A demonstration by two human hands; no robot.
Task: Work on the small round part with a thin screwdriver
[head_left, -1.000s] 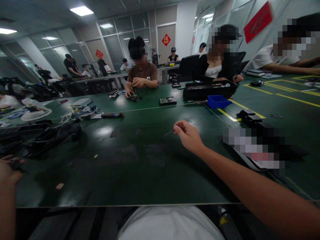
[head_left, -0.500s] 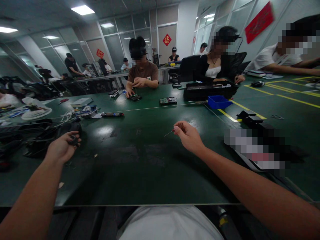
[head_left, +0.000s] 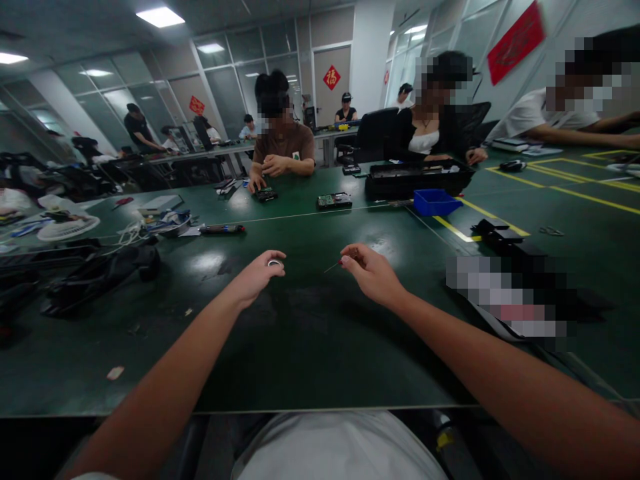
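Left hand [head_left: 254,276] just swung in from the table's [head_left: 300,363] left side, fingers curled round some ring-like thing [head_left: 275,263], so that sat near the thin rod [head_left: 331,267] the right hand [head_left: 371,272] pinched.

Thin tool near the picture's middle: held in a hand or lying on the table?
Held: the right hand pinches one end of the thin tool, its shaft sticking out to the left.
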